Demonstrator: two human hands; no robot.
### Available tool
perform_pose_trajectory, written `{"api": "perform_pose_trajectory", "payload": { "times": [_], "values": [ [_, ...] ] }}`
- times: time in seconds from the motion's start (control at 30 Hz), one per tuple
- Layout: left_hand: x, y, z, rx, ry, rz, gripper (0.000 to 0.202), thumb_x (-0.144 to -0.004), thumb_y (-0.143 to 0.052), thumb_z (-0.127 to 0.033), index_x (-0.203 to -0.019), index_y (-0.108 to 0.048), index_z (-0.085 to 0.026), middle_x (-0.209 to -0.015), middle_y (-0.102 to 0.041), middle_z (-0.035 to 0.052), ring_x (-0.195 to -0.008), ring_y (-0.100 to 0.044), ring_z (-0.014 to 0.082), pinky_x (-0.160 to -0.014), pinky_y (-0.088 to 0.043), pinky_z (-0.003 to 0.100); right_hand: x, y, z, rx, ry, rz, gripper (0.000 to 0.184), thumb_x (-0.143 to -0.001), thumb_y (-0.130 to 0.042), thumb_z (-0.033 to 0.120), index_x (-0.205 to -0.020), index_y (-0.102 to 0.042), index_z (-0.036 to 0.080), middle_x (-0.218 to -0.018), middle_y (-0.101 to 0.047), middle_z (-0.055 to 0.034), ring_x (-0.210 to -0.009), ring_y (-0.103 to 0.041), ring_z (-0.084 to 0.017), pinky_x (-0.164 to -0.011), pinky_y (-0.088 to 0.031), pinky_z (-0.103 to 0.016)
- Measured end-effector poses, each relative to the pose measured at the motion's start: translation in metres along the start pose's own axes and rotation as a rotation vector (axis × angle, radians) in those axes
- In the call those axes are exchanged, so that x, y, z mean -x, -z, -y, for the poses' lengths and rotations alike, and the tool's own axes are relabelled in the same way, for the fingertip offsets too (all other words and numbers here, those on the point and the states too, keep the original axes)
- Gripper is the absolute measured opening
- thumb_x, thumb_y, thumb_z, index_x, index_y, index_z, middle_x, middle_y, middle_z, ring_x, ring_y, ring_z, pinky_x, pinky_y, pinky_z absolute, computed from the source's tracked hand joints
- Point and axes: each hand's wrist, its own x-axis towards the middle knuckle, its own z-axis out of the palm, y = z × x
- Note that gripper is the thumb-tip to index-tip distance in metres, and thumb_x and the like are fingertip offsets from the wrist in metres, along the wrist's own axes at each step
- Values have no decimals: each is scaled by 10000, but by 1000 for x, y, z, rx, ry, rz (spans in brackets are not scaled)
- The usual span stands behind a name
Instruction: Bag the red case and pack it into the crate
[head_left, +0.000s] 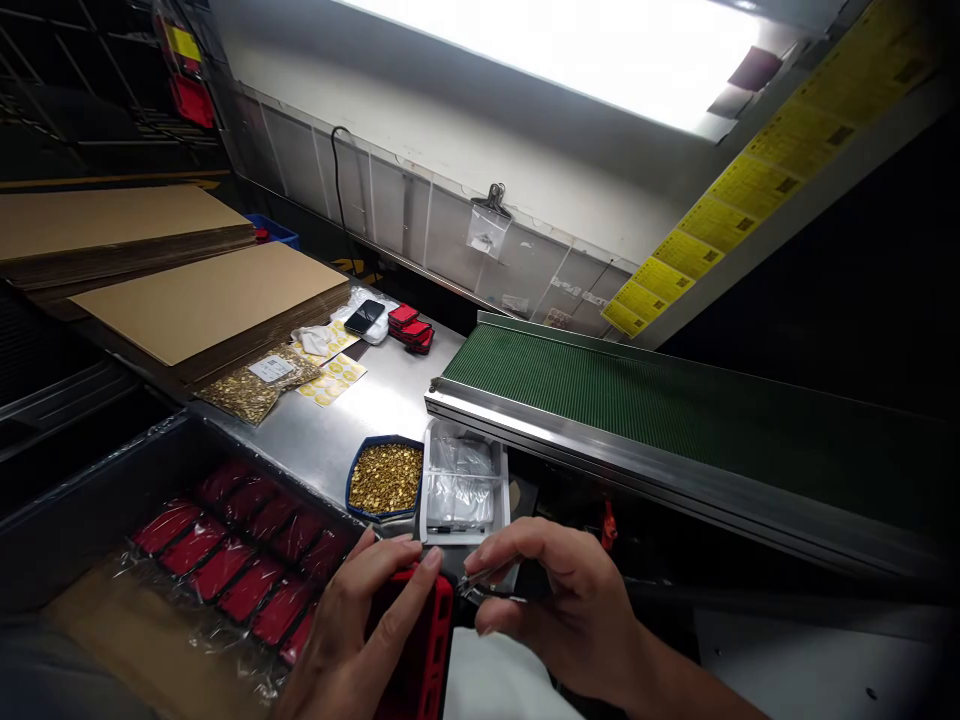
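My left hand (356, 625) is closed around a red and black rectangular case (437, 635) at the bottom centre. Its fingers lie across the top end of the case. Just to the right, my right hand (570, 605) pinches a small shiny metal piece (474, 588) between thumb and fingers. That piece is close to the case's upper right corner; whether they touch I cannot tell, nor its exact kind. Beyond the hands are a blue tray (349, 490) full of small gold-coloured metal parts and a white divided tray (504, 500) with clear plastic bags.
A dark bin (184, 425) at lower left holds rows of wrapped red cases (225, 575). A green conveyor belt (570, 380) runs off to the right. Cardboard sheets (217, 300), a bag of gold parts (251, 390), a phone (365, 317) and red cases (411, 328) lie farther back.
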Motion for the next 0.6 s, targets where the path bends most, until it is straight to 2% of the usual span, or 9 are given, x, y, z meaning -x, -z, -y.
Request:
{"api": "perform_pose_trajectory", "payload": {
  "times": [0.1, 0.3, 0.6],
  "values": [
    [-3, 3, -1, -37, -34, 4, 845, -721, -483, -104, -1535, -298, -233, -1458, -343, 102, -1444, -316, 283, -1277, -142, 441, -2, 1, 3, 24, 59, 17, 309, -779, -835, 218, -1047, -692, 166, -904, -735, -52, -779, -704, -140, -710, -574, -202],
    [-7, 3, -6, -18, -40, -20, 793, -763, -487, -86, -1525, -310, -216, -1425, -349, 97, -1416, -324, 271, -1278, -130, 449, -3, 0, 3, 36, 77, 12, 316, -767, -840, 167, -1041, -685, 147, -901, -727, -37, -809, -704, -105, -756, -552, -133],
    [-10, 4, -10, -23, -50, -39, 825, -745, -490, -85, -1535, -294, -217, -1407, -357, 96, -1373, -354, 283, -1265, -160, 471, 0, 0, 2, 58, 81, 9, 335, -772, -838, 175, -1063, -672, 159, -932, -718, -28, -837, -693, -101, -784, -550, -145]
  ]
}}
